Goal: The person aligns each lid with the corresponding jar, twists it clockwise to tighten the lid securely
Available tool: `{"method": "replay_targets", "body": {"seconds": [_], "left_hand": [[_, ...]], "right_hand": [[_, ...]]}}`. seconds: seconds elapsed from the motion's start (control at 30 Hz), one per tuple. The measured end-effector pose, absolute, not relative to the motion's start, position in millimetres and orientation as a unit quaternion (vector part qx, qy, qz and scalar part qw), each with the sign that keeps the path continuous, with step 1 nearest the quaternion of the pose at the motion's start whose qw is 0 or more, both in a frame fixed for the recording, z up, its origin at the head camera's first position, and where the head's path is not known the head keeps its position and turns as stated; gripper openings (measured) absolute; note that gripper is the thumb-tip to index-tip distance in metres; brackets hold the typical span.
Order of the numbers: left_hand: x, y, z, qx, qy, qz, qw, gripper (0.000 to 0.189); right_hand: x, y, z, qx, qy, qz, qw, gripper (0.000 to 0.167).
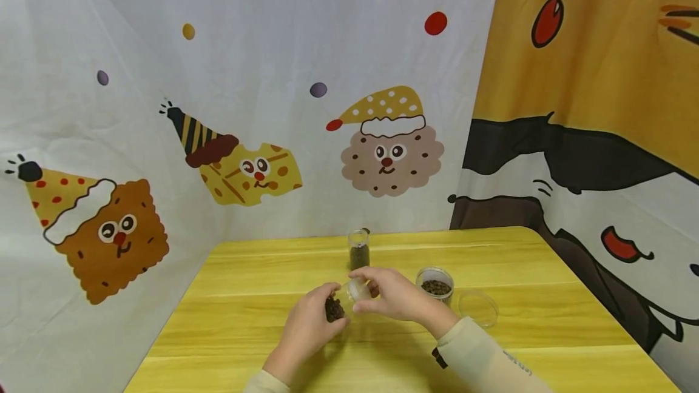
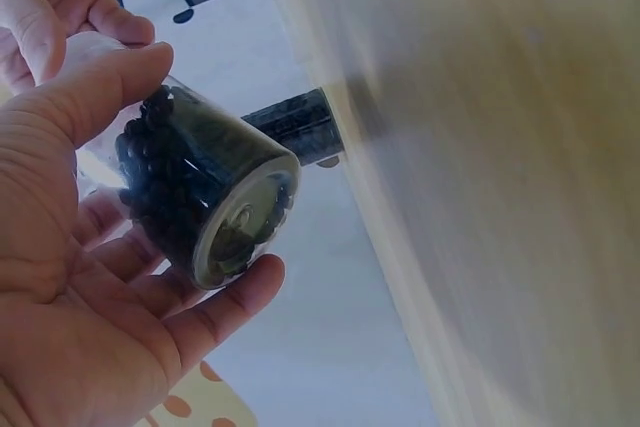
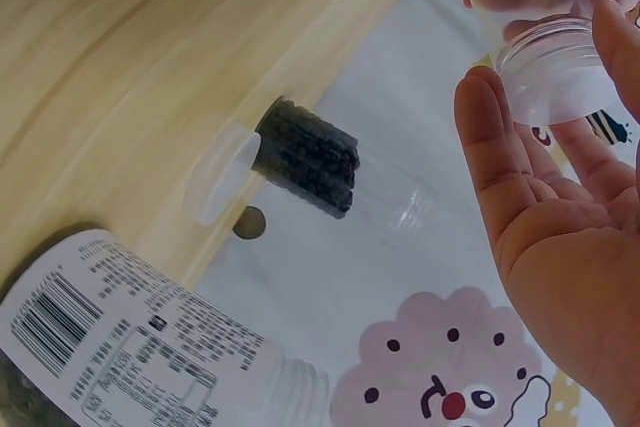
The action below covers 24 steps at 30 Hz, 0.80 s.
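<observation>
Two hands are being held together over the yellow worktop [image 1: 246, 296]. A small clear jar [image 2: 205, 197] of dark beans is being gripped by the curled fingers [image 2: 225, 302] and thumb of the left hand [image 1: 311, 323], tilted on its side. Its white lid [image 1: 357, 288] is being pinched by the fingers [image 3: 490, 147] of the right hand [image 1: 395, 296], right at the jar's mouth. Just beyond the fingers, a tall narrow jar [image 1: 358, 249] is being left upright; to their right, a wider open jar [image 1: 435, 287] and a loose clear lid [image 1: 478, 307] are being left on the worktop.
</observation>
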<state>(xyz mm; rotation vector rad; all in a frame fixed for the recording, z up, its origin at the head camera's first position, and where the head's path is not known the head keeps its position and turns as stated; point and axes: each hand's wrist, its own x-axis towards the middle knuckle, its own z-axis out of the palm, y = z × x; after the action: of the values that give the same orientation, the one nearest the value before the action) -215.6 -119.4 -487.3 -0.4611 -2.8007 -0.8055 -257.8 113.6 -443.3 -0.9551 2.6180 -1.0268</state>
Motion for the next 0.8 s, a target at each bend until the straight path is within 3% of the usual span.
{"method": "replay_targets", "body": {"seconds": [0.37,0.6,0.8], "left_hand": [[-216.1,-117.7,-489.7,-0.154,-0.947,-0.262,0.101,0.064],[-215.8,-119.4,-490.9,-0.158,-0.946,-0.261,0.107,0.063],[-214.8,-120.1,-490.5,-0.159,-0.947,-0.259,0.101,0.063]], "right_hand": [[-257.9,113.5,-448.1,-0.304,0.873,-0.368,0.098,0.063],[-258.0,114.9,-449.0,-0.319,0.868,-0.368,0.101,0.081],[-259.4,114.7,-448.8,-0.329,0.869,-0.354,0.102,0.068]]}}
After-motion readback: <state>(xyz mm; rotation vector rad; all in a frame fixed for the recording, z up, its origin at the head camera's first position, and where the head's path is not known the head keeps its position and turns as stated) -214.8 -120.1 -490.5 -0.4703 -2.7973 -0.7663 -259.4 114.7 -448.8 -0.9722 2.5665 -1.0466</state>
